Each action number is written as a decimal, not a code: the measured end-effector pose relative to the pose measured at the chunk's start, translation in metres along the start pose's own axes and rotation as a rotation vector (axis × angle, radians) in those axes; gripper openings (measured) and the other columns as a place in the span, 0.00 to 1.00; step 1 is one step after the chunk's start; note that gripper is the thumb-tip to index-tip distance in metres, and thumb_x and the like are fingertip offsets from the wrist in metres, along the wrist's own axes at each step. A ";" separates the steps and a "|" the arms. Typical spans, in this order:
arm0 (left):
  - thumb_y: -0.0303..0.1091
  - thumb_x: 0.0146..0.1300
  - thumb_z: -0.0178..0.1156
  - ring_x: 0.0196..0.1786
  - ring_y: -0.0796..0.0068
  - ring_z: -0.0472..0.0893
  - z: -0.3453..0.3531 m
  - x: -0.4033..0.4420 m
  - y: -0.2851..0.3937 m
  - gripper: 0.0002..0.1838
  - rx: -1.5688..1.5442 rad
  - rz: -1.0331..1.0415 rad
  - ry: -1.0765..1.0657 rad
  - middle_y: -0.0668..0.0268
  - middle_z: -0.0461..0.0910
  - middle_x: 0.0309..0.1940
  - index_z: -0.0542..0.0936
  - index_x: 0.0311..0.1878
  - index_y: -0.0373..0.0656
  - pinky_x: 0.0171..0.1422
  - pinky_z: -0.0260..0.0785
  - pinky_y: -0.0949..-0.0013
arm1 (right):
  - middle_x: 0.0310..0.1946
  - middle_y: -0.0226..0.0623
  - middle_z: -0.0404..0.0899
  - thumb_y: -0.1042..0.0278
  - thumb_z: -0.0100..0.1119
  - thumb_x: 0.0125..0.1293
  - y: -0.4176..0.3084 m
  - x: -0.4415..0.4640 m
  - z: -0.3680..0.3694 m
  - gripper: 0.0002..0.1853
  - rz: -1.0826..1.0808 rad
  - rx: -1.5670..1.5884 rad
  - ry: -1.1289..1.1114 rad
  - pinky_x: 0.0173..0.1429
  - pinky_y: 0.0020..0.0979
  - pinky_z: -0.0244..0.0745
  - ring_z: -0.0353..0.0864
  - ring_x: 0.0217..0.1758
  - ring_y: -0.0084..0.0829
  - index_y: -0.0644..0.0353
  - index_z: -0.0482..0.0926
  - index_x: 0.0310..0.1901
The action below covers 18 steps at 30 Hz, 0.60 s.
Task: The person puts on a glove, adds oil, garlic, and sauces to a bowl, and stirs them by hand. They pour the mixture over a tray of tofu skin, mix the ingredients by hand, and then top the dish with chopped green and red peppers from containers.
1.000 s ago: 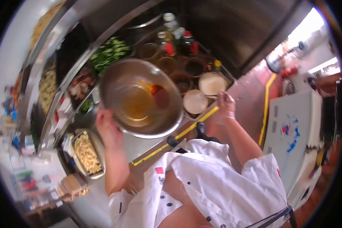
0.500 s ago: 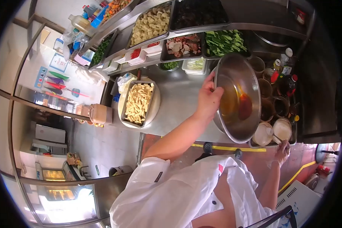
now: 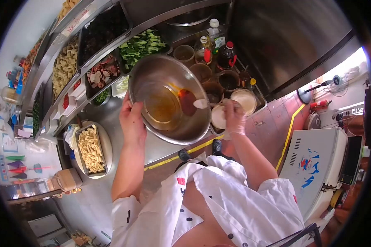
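Steel lines this kitchen, with a counter (image 3: 154, 147) under a shelf of food trays and a red tiled floor beside it. Fingers of the left hand (image 3: 132, 119) grip the near left rim of the bowl (image 3: 150, 76), the thumb lying over the edge. Closed around a handle, the right hand (image 3: 235, 117) holds the spoon (image 3: 200, 103), whose head, showing white, is above the bowl's right inner side; the handle is mostly hidden by the fingers. Tilted toward the person, the bowl lies between the 2 hands and contains an amber liquid (image 3: 163, 109) and a dark red sauce (image 3: 188, 103). Just beside and beneath the right hand are 2 tubs of white contents, a near tub (image 3: 218, 117) and a far tub (image 3: 244, 102). Beyond them, 3 larger bottles stand together: the clear bottle (image 3: 214, 32) has a green and white label, the amber bottle (image 3: 203, 51) and the dark bottle (image 3: 227, 57) show red on theirs, all too small to read. Greens (image 3: 141, 49) lie behind the bowl; cut pale sticks (image 3: 91, 148) fill a tray at left. Red characters on the shelf edge (image 3: 76, 22) and blue and red print on the white cabinet (image 3: 317, 164) are illegible.
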<state>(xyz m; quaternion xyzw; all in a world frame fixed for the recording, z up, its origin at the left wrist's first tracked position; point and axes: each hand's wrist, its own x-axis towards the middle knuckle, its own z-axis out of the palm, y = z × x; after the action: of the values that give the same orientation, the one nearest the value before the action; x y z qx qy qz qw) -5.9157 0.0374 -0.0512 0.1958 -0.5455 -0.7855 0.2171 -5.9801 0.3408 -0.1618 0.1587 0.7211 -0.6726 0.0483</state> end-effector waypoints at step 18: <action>0.19 0.60 0.57 0.64 0.69 0.76 -0.004 0.001 0.002 0.07 -0.042 -0.055 -0.021 0.63 0.70 0.69 0.81 0.40 0.35 0.68 0.67 0.67 | 0.30 0.34 0.82 0.68 0.57 0.74 0.065 0.060 -0.149 0.10 -0.294 -0.232 0.370 0.40 0.29 0.77 0.79 0.32 0.22 0.61 0.83 0.50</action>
<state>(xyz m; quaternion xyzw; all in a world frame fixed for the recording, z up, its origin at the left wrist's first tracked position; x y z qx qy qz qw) -5.9143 0.0330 -0.0503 0.1979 -0.5258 -0.8043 0.1936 -5.9965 0.5009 -0.2276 0.1660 0.8054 -0.5446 -0.1648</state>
